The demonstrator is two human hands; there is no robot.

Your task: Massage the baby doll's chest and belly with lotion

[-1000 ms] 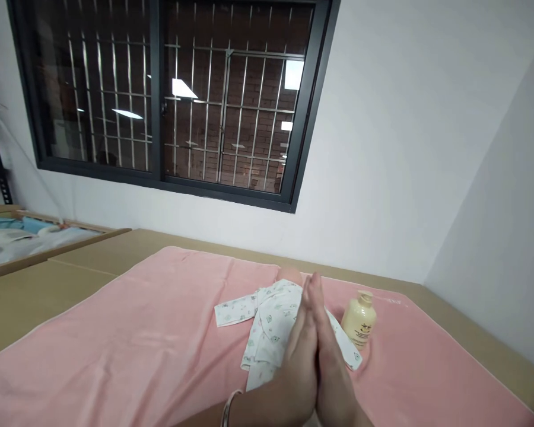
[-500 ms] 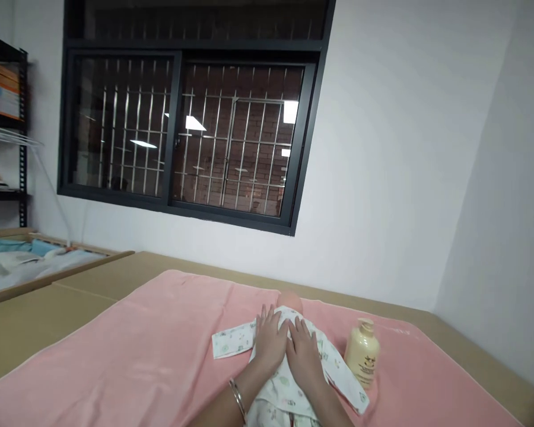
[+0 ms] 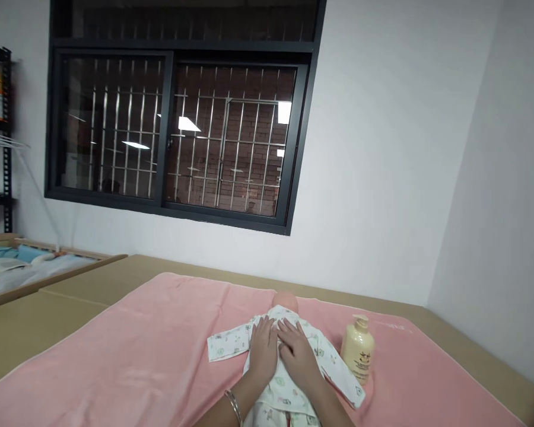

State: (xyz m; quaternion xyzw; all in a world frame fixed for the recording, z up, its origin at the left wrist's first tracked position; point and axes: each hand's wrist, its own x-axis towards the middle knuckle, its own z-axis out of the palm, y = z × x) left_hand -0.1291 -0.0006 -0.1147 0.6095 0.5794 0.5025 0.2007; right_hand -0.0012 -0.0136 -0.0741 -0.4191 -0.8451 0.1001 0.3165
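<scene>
A baby doll (image 3: 285, 300) lies on a pink blanket (image 3: 160, 338), its head toward the wall and its face not showing. It wears a white printed top (image 3: 285, 388) with the sleeves spread to both sides. My left hand (image 3: 263, 347) rests flat on the upper part of the top, fingers stretched out. Beside it, my right hand (image 3: 296, 350) lies flat on the cloth too, fingers extended. Neither hand grips anything. A pale yellow pump bottle (image 3: 358, 350) stands on the blanket, to the right of the doll's right-hand sleeve.
The blanket covers a tan surface (image 3: 84, 290) that runs up to the white wall (image 3: 369, 178). A barred window (image 3: 173, 136) is above. At left are a wooden-edged bin (image 3: 40, 276) with white and blue cloth and a black shelf (image 3: 6, 148).
Both hands have slid slightly down the doll's top, toward me, and stay flat on it. The bottle has turned, showing a different print. The view has shifted a little to the right.
</scene>
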